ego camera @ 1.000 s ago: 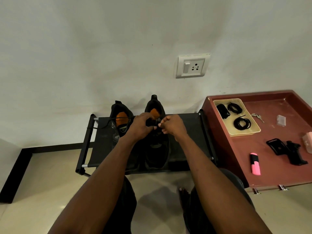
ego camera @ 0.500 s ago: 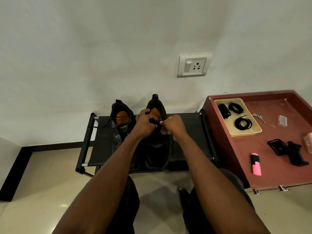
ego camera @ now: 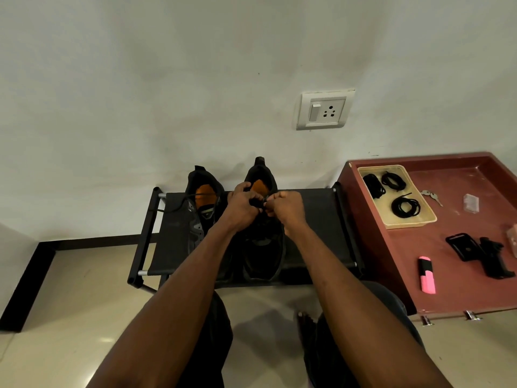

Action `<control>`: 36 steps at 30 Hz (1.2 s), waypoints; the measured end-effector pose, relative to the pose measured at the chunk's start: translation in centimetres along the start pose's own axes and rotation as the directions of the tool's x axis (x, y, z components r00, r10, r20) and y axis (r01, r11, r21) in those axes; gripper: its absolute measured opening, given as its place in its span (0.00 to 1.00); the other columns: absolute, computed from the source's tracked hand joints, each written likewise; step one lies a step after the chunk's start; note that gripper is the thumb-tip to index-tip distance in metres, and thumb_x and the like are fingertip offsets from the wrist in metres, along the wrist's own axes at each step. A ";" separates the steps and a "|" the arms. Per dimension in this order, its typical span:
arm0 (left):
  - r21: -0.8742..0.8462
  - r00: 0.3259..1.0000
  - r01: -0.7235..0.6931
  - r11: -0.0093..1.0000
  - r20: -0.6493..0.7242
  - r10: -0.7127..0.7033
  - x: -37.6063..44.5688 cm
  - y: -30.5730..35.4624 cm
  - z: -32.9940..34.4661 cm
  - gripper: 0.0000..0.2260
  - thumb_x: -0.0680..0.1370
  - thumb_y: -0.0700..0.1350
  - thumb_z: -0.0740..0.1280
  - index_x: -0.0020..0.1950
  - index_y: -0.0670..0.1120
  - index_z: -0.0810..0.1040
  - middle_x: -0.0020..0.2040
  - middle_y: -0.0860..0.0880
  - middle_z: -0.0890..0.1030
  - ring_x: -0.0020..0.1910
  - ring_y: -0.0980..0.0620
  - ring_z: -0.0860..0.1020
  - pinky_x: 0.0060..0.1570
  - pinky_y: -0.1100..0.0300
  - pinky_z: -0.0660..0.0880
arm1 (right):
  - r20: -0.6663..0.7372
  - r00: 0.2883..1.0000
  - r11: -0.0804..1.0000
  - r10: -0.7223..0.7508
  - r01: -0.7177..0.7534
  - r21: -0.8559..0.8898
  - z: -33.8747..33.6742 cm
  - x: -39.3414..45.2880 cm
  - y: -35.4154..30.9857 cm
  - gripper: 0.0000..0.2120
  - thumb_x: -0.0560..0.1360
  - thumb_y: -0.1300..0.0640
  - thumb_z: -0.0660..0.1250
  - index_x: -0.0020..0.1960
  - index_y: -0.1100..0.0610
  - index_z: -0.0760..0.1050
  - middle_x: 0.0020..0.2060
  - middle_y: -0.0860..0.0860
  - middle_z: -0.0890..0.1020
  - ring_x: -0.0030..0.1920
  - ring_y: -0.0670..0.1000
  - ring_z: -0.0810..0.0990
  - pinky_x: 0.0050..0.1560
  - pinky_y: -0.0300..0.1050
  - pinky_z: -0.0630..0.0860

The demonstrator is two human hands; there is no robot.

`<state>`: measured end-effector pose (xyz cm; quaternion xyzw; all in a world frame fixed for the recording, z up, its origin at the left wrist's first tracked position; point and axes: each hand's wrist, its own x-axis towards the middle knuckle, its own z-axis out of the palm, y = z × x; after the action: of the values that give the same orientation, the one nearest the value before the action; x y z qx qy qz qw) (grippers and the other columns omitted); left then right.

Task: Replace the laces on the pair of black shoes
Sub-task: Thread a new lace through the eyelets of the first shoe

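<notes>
Left shoe (ego camera: 202, 208) at the shoe rack's (ego camera: 173, 236) rear, lace trailing toward its left edge. Left hand (ego camera: 241, 208) and right hand (ego camera: 288, 208) pinch the black lace (ego camera: 256, 203) over the right shoe (ego camera: 263, 247). Spare laces (ego camera: 405, 206) coiled in the tray (ego camera: 411, 222).

Plain off-white wall (ego camera: 140, 93) with white switch-and-socket plate (ego camera: 324, 110); black skirting (ego camera: 92, 242); glossy beige tiled floor (ego camera: 70, 317).

Two black shoes, a left shoe (ego camera: 202, 208) and a right shoe (ego camera: 264, 247), were set on a rack (ego camera: 316, 219). A lace (ego camera: 256, 203) over the right shoe was pinched by the left hand (ego camera: 242, 210) and right hand (ego camera: 288, 210). Coiled laces (ego camera: 405, 207) were held in a tray (ego camera: 411, 224).
</notes>
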<state>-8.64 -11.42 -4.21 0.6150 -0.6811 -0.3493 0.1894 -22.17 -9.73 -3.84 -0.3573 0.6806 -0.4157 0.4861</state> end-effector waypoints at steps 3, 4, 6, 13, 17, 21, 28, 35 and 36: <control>-0.017 1.000 -0.005 1.000 -0.008 0.005 0.0 0.0 0.0 0.11 0.76 0.39 0.72 0.57 0.48 0.83 0.77 0.46 0.60 0.76 0.40 0.56 0.74 0.50 0.57 | 0.053 0.998 0.999 -0.046 0.045 0.021 -0.2 -0.1 0.2 0.05 0.73 0.74 0.69 0.46 0.67 0.79 0.33 0.55 0.81 0.28 0.45 0.81 0.36 0.39 0.80; -0.022 1.000 -0.005 1.000 -0.009 0.005 0.0 0.0 0.0 0.10 0.76 0.39 0.72 0.56 0.48 0.83 0.77 0.46 0.60 0.76 0.40 0.56 0.74 0.50 0.57 | 0.058 0.997 0.998 -0.058 0.056 0.023 -0.3 -0.2 0.3 0.05 0.73 0.74 0.69 0.47 0.68 0.79 0.34 0.55 0.81 0.27 0.43 0.81 0.35 0.38 0.80; -0.014 1.000 -0.002 1.000 -0.011 0.001 0.0 0.1 0.1 0.10 0.76 0.40 0.73 0.56 0.48 0.83 0.77 0.46 0.60 0.76 0.40 0.56 0.74 0.51 0.56 | 0.041 0.996 0.996 -0.085 0.084 0.012 -0.3 -0.2 0.5 0.05 0.73 0.73 0.69 0.47 0.66 0.79 0.35 0.56 0.82 0.29 0.44 0.81 0.36 0.40 0.79; 0.078 0.998 -0.048 0.996 -0.032 0.051 -0.3 -0.1 -0.3 0.11 0.77 0.41 0.71 0.60 0.46 0.81 0.77 0.44 0.61 0.75 0.40 0.57 0.73 0.51 0.57 | -0.102 0.995 0.978 -0.020 -0.002 -0.209 0.8 0.5 1.6 0.07 0.75 0.59 0.68 0.40 0.63 0.78 0.38 0.59 0.83 0.39 0.60 0.84 0.41 0.61 0.83; 0.084 0.998 -0.057 0.995 -0.033 0.060 -0.1 -0.2 -0.3 0.09 0.79 0.41 0.68 0.59 0.45 0.82 0.76 0.43 0.61 0.75 0.40 0.58 0.74 0.49 0.56 | -0.123 0.992 0.984 -0.018 -0.005 -0.180 0.3 0.5 1.8 0.05 0.73 0.63 0.66 0.39 0.63 0.78 0.36 0.57 0.83 0.38 0.58 0.84 0.40 0.62 0.83; 0.059 0.998 -0.034 0.998 -0.042 0.037 0.0 0.1 -0.2 0.08 0.79 0.40 0.68 0.57 0.44 0.82 0.76 0.44 0.61 0.75 0.40 0.58 0.73 0.50 0.57 | -0.050 0.996 0.986 -0.075 0.066 -0.155 -0.1 -0.6 1.2 0.07 0.71 0.64 0.71 0.36 0.58 0.81 0.34 0.54 0.84 0.38 0.55 0.85 0.42 0.59 0.83; 0.047 0.999 -0.008 0.999 -0.041 0.009 0.0 0.3 -0.1 0.08 0.80 0.40 0.66 0.57 0.44 0.82 0.76 0.44 0.60 0.75 0.40 0.58 0.73 0.52 0.56 | -0.099 0.990 0.989 -0.096 0.084 -0.118 0.7 -1.1 1.2 0.07 0.72 0.61 0.71 0.37 0.64 0.81 0.33 0.59 0.83 0.39 0.61 0.84 0.38 0.64 0.81; 0.043 1.000 -0.008 0.999 -0.029 0.009 -0.1 0.3 -0.1 0.10 0.80 0.39 0.66 0.60 0.44 0.81 0.77 0.44 0.59 0.75 0.41 0.57 0.73 0.53 0.56 | -0.119 0.988 0.990 -0.094 0.079 -0.119 1.0 -0.8 1.0 0.11 0.72 0.58 0.70 0.38 0.66 0.80 0.35 0.63 0.82 0.39 0.65 0.83 0.38 0.66 0.80; 0.049 0.999 -0.022 0.999 -0.028 0.024 -0.1 0.3 -0.1 0.12 0.80 0.39 0.66 0.62 0.45 0.80 0.77 0.44 0.59 0.76 0.40 0.57 0.74 0.53 0.56 | -0.123 0.987 0.988 -0.099 0.083 -0.130 1.1 -0.8 0.9 0.11 0.72 0.58 0.70 0.37 0.66 0.79 0.34 0.64 0.82 0.38 0.65 0.83 0.37 0.66 0.80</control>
<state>-8.74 -11.31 -3.91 0.6165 -0.6936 -0.3216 0.1882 -20.97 -8.89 -4.58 -0.3902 0.7179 -0.4166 0.3984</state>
